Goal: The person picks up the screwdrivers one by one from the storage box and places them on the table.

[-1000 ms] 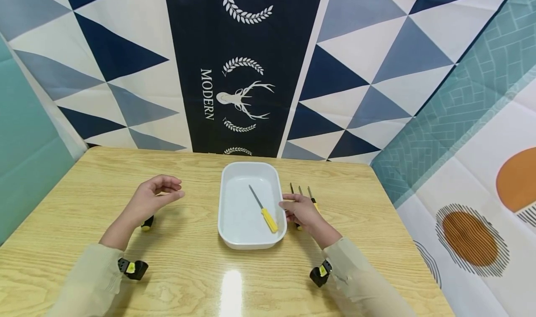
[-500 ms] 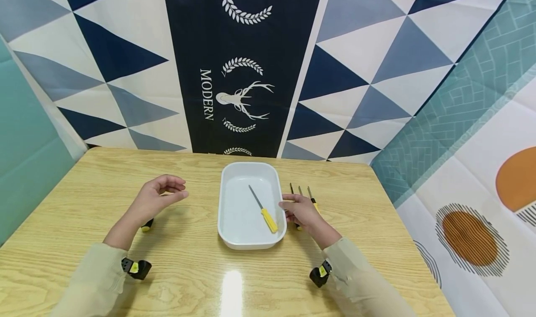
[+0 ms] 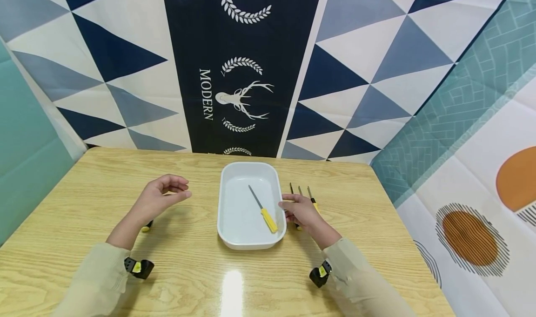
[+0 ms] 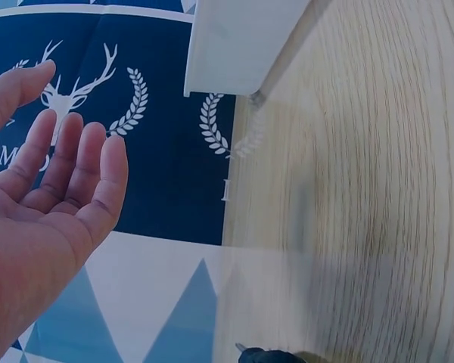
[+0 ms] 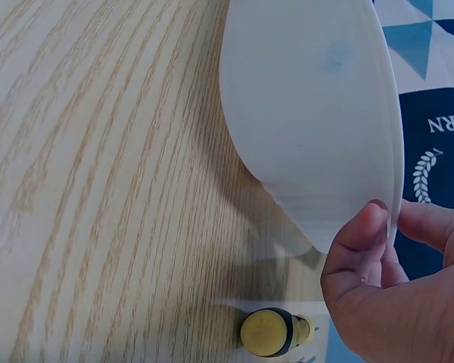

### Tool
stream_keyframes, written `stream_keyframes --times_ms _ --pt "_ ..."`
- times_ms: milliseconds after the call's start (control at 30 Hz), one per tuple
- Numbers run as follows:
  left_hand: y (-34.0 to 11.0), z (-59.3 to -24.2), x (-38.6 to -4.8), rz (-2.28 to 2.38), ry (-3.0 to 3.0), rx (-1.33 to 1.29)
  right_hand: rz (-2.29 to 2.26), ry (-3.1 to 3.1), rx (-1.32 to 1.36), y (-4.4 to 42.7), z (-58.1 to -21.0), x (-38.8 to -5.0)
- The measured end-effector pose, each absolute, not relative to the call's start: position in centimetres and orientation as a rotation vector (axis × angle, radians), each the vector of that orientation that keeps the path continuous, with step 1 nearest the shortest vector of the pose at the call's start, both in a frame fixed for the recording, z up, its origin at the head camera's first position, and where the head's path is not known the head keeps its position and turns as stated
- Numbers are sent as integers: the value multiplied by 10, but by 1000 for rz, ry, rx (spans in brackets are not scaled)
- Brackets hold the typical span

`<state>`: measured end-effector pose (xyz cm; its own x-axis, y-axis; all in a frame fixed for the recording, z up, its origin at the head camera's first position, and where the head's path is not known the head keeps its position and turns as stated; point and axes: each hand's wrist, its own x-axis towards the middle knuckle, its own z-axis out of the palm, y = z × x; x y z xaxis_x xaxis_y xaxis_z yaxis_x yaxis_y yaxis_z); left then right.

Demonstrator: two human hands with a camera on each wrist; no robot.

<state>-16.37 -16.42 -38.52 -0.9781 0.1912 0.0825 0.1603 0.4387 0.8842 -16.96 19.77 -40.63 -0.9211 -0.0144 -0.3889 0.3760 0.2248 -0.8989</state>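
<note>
A white rectangular tray (image 3: 240, 240) stands on the wooden table. Inside it lies a yellow-handled tool with a slim grey shaft (image 3: 269, 220). My right hand (image 3: 304, 211) pinches the tray's right rim; in the right wrist view the tray's outer wall (image 5: 310, 98) rises beside the thumb and fingertips. To the left of the tray, my left hand (image 3: 154, 197) hovers above the table with loosely bent fingers and holds nothing. The left wrist view shows its palm (image 4: 49, 219) and spread thumb.
Several thin-shafted tools with black and yellow handles (image 3: 314, 201) lie right of the tray, partly hidden by my right hand. Another black and yellow handle (image 3: 147, 225) shows beside my left wrist. A patterned cloth (image 3: 247, 75) hangs behind the table.
My left hand has drifted slightly to the right, towards the tray. The right hand, the tray and the tool in it have not visibly moved.
</note>
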Motion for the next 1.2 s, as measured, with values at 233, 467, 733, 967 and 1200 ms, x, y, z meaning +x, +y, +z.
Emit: stream_keyframes --times_ms 233,467,733,967,1200 --pt "-159 -385 -166 1617 2642 329 -1747 2191 343 199 -413 -173" --pt "-157 -384 -166 1616 2640 343 -1753 2182 341 199 -411 -172" --pt "-152 -385 -167 1649 2589 350 -1742 2200 363 198 -412 -173" --pt "-146 -387 -169 1649 2576 349 -1738 2183 367 197 -406 -171" --pt "-140 -387 -169 1644 2570 355 -1721 2190 352 189 -379 -156"
